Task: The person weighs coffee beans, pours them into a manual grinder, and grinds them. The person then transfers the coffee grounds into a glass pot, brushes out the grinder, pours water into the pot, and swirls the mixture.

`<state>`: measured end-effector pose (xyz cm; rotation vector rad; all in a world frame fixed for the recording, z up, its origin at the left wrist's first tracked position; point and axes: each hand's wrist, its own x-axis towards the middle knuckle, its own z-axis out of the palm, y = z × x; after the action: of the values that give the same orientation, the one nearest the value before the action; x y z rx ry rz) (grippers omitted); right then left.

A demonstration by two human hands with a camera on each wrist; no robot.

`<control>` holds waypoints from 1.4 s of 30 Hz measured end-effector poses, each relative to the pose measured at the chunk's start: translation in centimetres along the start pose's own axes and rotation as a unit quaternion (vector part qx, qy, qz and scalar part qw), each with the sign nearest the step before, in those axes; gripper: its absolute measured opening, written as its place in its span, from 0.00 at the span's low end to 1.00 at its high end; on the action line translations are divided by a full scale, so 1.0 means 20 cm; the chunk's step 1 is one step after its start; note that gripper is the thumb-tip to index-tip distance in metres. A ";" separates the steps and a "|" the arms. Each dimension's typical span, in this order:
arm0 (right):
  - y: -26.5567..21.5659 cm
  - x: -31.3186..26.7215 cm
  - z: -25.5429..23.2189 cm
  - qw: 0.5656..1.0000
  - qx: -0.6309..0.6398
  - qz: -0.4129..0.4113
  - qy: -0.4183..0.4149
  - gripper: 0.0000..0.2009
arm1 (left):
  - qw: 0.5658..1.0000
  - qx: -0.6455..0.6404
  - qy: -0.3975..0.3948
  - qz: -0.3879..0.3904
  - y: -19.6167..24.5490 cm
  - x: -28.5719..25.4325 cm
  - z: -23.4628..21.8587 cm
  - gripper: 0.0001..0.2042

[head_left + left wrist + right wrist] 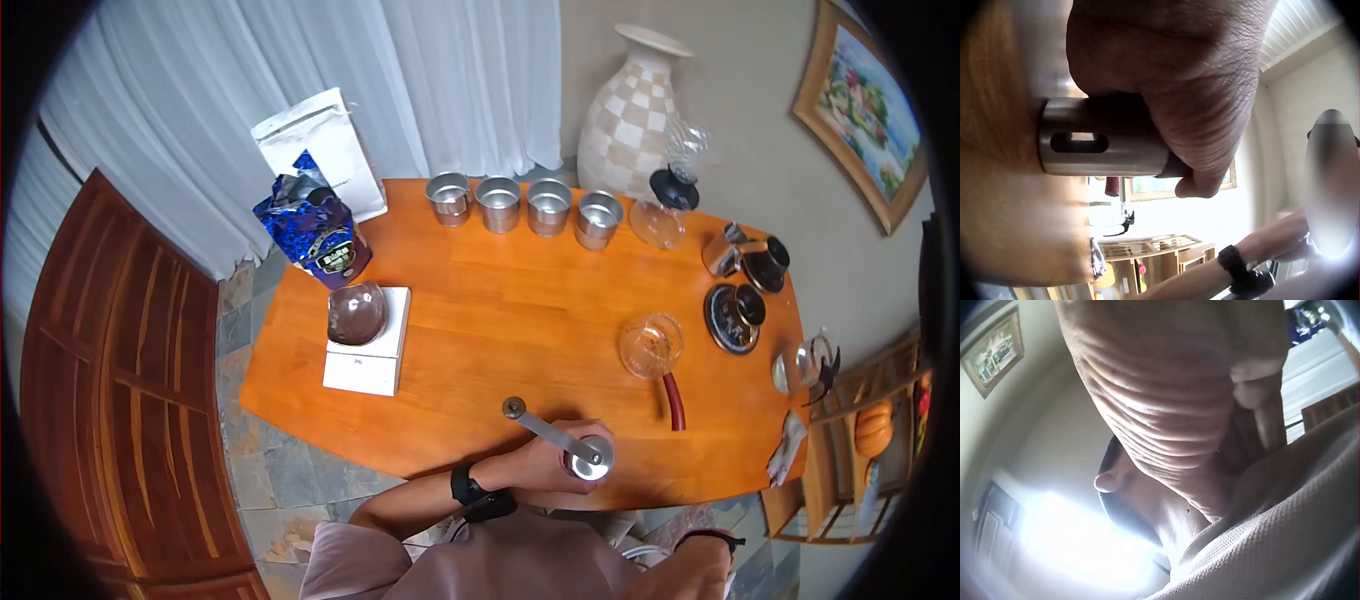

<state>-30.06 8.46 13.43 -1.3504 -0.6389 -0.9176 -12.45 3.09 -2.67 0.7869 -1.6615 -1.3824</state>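
Note:
My left hand (540,462) is curled round a metal hand grinder (590,458) at the table's front edge. Its crank arm points back and left to a dark knob (514,407). In the left wrist view the hand (1172,81) grips the upper part of the steel cylinder (1110,144), whose slotted lower end meets the wooden tabletop. My right hand (680,575) is low at the right of my torso, partly cut off by the frame edge. In the right wrist view that hand (1166,394) is close against the shirt; its fingertips are largely hidden.
A glass server (357,313) stands on a white scale (362,374), with coffee bags (318,228) behind. Several metal cups (549,207) line the back edge. A red-handled glass vessel (651,345) and black drippers (733,318) are at right; a cloth (787,448) lies at the right edge.

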 end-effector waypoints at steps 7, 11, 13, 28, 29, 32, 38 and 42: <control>0.03 0.33 -0.15 0.959 0.116 -0.197 -0.165 0.12 | 1.000 0.003 -0.002 0.004 -0.03 -0.01 0.02 0.19; 0.09 0.25 -0.26 0.921 0.134 -0.273 -0.243 0.09 | 1.000 -0.013 0.013 -0.024 0.00 0.00 0.00 0.19; 0.12 0.25 -0.28 0.924 0.120 -0.259 -0.255 0.10 | 1.000 -0.011 -0.013 -0.023 -0.04 -0.01 0.00 0.20; 0.03 0.23 -0.41 0.942 -0.054 -0.182 -0.276 0.16 | 0.999 -0.033 -0.007 -0.030 -0.06 -0.01 -0.01 0.19; 0.02 0.22 -0.41 0.946 -0.060 -0.176 -0.267 0.16 | 0.999 -0.038 0.009 -0.026 -0.06 -0.03 -0.01 0.19; 0.04 0.19 -0.39 0.955 -0.061 -0.154 -0.247 0.17 | 0.999 -0.043 0.006 -0.034 -0.02 -0.02 -0.01 0.19; 0.04 0.11 -0.32 0.974 -0.027 -0.087 -0.206 0.20 | 0.997 -0.071 -0.004 -0.019 -0.03 -0.01 -0.02 0.19; 0.08 0.02 -0.26 0.983 0.018 -0.048 -0.178 0.22 | 0.998 -0.059 -0.006 -0.038 0.01 -0.01 -0.02 0.18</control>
<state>-29.06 3.28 12.09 -1.4747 -0.9969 -0.7400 -12.07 3.19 -2.42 0.7824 -1.5568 -1.5258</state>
